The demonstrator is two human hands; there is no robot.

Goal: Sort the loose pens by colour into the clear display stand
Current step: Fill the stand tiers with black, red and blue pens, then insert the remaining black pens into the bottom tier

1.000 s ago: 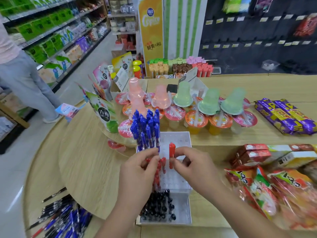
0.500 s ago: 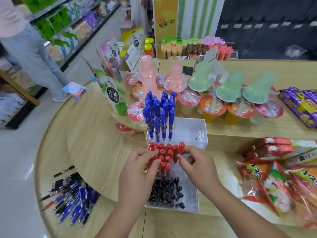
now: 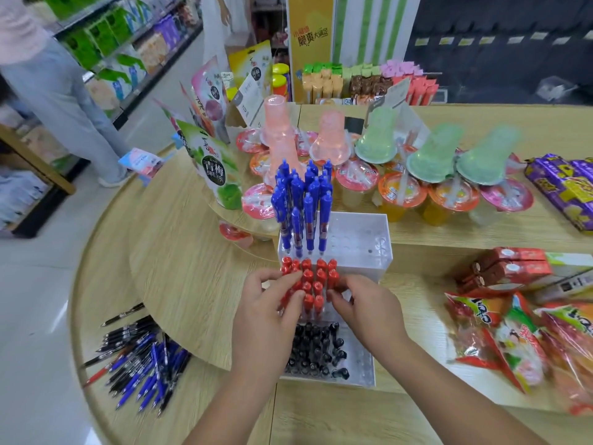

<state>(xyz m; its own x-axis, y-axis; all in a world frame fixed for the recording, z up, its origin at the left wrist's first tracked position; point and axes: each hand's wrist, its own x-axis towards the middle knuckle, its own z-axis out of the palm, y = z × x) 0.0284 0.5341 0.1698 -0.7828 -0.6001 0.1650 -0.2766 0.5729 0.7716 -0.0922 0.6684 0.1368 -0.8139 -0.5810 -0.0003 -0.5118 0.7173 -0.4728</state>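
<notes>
The clear stepped display stand [image 3: 362,239] sits on the wooden table in front of me. Blue pens [image 3: 303,203] stand upright in its top tier, red pens [image 3: 313,277] in the middle tier and black pens [image 3: 316,351] in the lowest tier. My left hand [image 3: 266,309] curls against the left side of the red cluster, thumb and forefinger pinching pens there. My right hand [image 3: 365,306] pinches the rightmost red pen [image 3: 333,279], which stands in its hole. A loose pile of blue, black and red pens [image 3: 141,364] lies on the lower shelf at the left.
Jelly cups [image 3: 398,194] with pink and green lids crowd the table behind the stand. Snack bags [image 3: 513,342] and red boxes [image 3: 510,268] lie to the right, purple packs [image 3: 564,187] further back. A person [image 3: 64,101] stands in the aisle at left.
My right hand has lowered a red pen into the red tier; the pen now stands level with the others. The camera has tilted down and moved closer.
</notes>
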